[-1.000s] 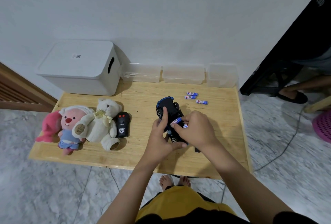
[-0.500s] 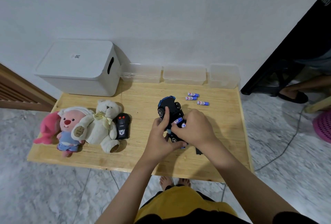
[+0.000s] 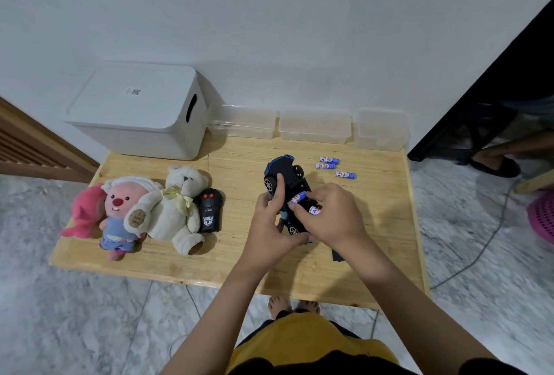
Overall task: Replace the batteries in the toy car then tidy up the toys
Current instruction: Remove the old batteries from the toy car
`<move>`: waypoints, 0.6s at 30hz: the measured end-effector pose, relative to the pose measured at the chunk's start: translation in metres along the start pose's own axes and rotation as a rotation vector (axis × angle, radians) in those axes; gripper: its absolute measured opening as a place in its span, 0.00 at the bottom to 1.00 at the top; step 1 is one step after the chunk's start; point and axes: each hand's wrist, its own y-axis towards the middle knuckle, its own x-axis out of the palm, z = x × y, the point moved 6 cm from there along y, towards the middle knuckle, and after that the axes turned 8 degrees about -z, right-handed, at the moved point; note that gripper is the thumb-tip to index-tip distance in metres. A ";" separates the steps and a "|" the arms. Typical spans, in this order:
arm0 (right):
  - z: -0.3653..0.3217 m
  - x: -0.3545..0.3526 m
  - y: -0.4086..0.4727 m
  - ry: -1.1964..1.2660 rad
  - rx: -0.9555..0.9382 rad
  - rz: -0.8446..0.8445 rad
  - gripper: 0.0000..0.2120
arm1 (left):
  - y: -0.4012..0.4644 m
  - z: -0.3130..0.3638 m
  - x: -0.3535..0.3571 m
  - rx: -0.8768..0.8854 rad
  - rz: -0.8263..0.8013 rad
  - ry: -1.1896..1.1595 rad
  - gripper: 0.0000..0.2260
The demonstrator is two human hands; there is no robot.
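Toy car point(image 3: 284, 178) held upside down above the middle of the bench point(image 3: 239, 257), wheels up, nose pointing away. Left hand point(image 3: 269, 224) grips the car from its left side, fingers closed around the body, thumb laid along the underside. Right hand point(image 3: 326, 218) works at the open battery bay; its fingers pinch one blue-and-white battery point(image 3: 314, 210), while a second battery point(image 3: 297, 196) lies at the bay just beside it (whether seated or loose, cannot tell). Three loose batteries point(image 3: 329, 160) rest on the bench just beyond the car, near the clear boxes point(image 3: 314, 125). A small dark piece point(image 3: 337, 255) near the right forearm is probably the bay cover. Judgement: the battery swap is in hand, with tidying not begun; plush toys point(image 3: 168, 209) and remote point(image 3: 209, 209) lie at the left, white bin point(image 3: 138, 110) shut. Next move calls for a steady car, correct polarity, and a firm press of the held cell into its slot.
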 end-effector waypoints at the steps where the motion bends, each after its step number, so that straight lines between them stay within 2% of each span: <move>1: -0.001 0.000 0.000 0.001 0.014 -0.008 0.16 | 0.000 0.001 0.000 0.005 0.003 0.007 0.54; 7: -0.006 0.001 0.002 -0.035 0.047 -0.024 0.11 | -0.001 0.005 0.001 0.036 0.015 0.008 0.52; 18: -0.001 0.010 0.002 -0.018 0.008 0.004 0.10 | -0.002 0.004 0.002 0.038 0.030 0.016 0.50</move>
